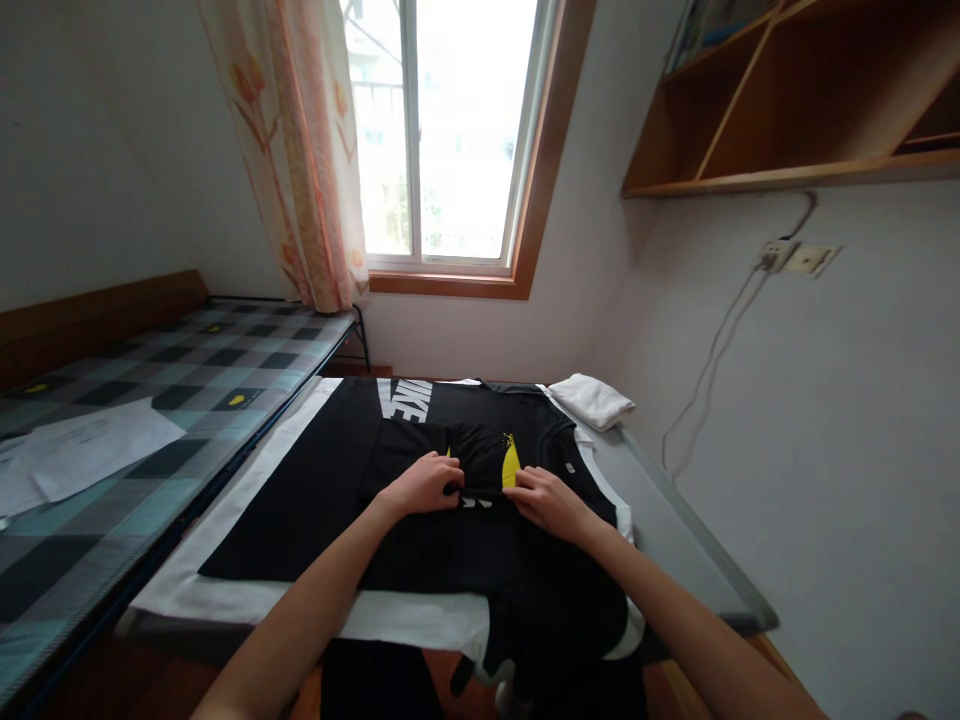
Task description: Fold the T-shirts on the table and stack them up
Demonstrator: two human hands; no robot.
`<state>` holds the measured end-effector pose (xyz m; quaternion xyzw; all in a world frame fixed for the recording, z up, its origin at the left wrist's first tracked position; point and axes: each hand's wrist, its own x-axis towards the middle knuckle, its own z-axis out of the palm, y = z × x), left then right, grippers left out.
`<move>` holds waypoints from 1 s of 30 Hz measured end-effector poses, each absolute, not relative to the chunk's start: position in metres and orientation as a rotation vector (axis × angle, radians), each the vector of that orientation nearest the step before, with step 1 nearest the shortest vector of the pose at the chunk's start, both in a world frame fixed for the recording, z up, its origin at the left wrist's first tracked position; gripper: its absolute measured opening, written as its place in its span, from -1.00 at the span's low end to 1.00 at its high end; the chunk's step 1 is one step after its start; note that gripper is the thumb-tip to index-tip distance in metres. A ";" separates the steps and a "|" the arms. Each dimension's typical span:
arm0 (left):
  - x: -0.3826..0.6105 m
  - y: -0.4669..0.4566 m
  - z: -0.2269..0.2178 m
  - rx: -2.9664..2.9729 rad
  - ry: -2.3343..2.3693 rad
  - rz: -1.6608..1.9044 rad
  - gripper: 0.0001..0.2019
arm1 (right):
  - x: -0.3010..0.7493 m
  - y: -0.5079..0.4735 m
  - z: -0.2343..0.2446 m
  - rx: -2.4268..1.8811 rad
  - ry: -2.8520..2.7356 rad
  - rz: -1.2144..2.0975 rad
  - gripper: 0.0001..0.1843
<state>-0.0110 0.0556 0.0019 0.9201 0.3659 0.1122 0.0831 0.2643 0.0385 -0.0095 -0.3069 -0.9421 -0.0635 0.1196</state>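
A black T-shirt point(285, 510) with large white lettering lies spread flat over a white garment point(420, 612) on the table. On top of it rests a smaller folded black garment point(476, 450) with yellow patches, its exact kind unclear. My left hand point(427, 483) is closed on the near left edge of this folded garment. At its near right edge, beside a yellow patch, the fingers of my right hand point(547, 497) pinch the cloth. Small white marks on the black cloth show between my hands. One black sleeve hangs over the table's near edge.
A folded white cloth point(592, 400) sits at the table's far right corner. The grey tabletop point(675, 530) shows along the right, close to the wall. On the left stands a bed with a checked cover point(210, 350) and paper sheets point(90, 450). A wooden shelf point(750, 180) hangs upper right.
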 end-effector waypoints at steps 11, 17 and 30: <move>0.001 0.063 -0.014 2.687 1.429 0.652 -0.57 | 0.208 0.085 -0.014 -1.345 -2.227 -0.006 -0.60; -0.005 0.081 -0.037 2.646 1.428 0.369 -0.08 | 0.198 0.091 -0.039 -1.483 -2.462 0.029 -0.34; -0.022 0.088 -0.026 2.514 1.510 0.607 -0.39 | 0.231 0.067 -0.039 -1.557 -2.136 0.190 -0.46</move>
